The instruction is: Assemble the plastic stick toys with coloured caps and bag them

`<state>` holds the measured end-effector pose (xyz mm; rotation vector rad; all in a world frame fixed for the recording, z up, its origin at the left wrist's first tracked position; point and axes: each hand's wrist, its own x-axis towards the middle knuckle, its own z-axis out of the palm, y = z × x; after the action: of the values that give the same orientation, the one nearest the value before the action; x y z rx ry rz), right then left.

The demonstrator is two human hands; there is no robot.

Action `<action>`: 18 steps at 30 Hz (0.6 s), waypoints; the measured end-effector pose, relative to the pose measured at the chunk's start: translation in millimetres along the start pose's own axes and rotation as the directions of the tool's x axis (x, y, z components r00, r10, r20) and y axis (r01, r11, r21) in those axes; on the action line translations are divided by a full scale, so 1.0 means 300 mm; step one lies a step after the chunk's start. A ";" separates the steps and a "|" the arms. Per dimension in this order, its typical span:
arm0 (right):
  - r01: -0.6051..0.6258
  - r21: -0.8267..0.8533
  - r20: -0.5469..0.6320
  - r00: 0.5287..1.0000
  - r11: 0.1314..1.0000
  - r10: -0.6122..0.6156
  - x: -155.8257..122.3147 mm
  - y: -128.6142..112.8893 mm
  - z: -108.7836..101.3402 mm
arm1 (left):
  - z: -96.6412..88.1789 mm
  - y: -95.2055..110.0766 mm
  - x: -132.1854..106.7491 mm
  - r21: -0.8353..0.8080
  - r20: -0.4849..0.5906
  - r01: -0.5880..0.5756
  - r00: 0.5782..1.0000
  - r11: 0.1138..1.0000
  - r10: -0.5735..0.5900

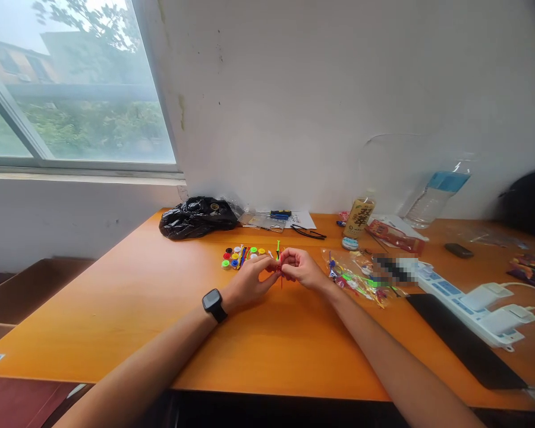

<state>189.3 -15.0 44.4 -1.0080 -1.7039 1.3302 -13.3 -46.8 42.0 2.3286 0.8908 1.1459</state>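
**Orange desk under a pale wall: you're working one thin red piece, loose parts are waiting**

Landmark: the drink bottle. All places are reading off that, from your seat.

Status: you're holding the red piece left of the bottle and nearer you, roughly upright. Your left hand is curling in, thumb and fingers pinching at it. Your right hand is pinching there too, fingertips meeting the left's. Can't tell which one is carrying the load; fingers are hiding the joint. A yellow-green stick is standing just above your fingertips; can't tell if it's attached.

Done: my read, you're partway through this one piece. I'm not making out any finished unit.

Left: round caps and coloured sticks are lying loose, left of the bottle beyond your left hand. A clear bag is holding more bits, on your side of the bottle. Judging by that, plenty is remaining.

Surface: the black plastic bag is sitting well left of the bottle, white paper between them. A red packet is lying just right of the bottle, a water bottle leaning farther right. The power strip is running right and nearer you, a black mat lying alongside.

Room: the window is letting in daylight, far left of the bottle. You're wearing a watch on the left wrist.
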 end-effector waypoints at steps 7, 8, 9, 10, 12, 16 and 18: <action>0.066 -0.325 0.130 0.991 0.943 -0.024 -0.012 0.038 0.014 | 0.015 -0.010 -0.005 -0.083 -0.026 0.057 0.998 0.995 -0.059; 0.067 -0.358 0.124 0.992 0.931 -0.024 -0.014 0.043 0.021 | 0.014 -0.014 -0.004 -0.085 -0.018 0.057 0.998 0.995 -0.058; 0.070 -0.377 0.101 0.994 0.923 -0.034 -0.014 0.047 0.030 | 0.013 -0.019 -0.004 -0.084 -0.008 0.058 0.998 0.995 -0.059; 0.074 -0.390 0.062 0.997 0.918 -0.054 -0.013 0.050 0.038 | 0.012 -0.023 -0.003 -0.081 0.002 0.064 0.998 0.995 -0.064; 0.082 -0.407 -0.051 0.992 0.910 -0.112 -0.007 0.054 0.051 | 0.011 -0.030 -0.003 -0.071 0.021 0.090 0.996 0.993 -0.089; 0.051 -0.470 -0.221 0.960 0.881 -0.173 0.020 0.065 0.036 | 0.004 -0.039 -0.005 -0.002 0.038 0.130 0.991 0.991 -0.130; 0.028 -0.538 -0.241 0.953 0.842 -0.185 0.033 0.079 0.012 | -0.002 -0.041 -0.005 0.081 0.051 0.107 0.992 0.991 -0.111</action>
<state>185.0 -3.7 21.4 -1.3140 -1.9067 0.5969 -18.9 -38.8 34.2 2.3293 1.0465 1.0141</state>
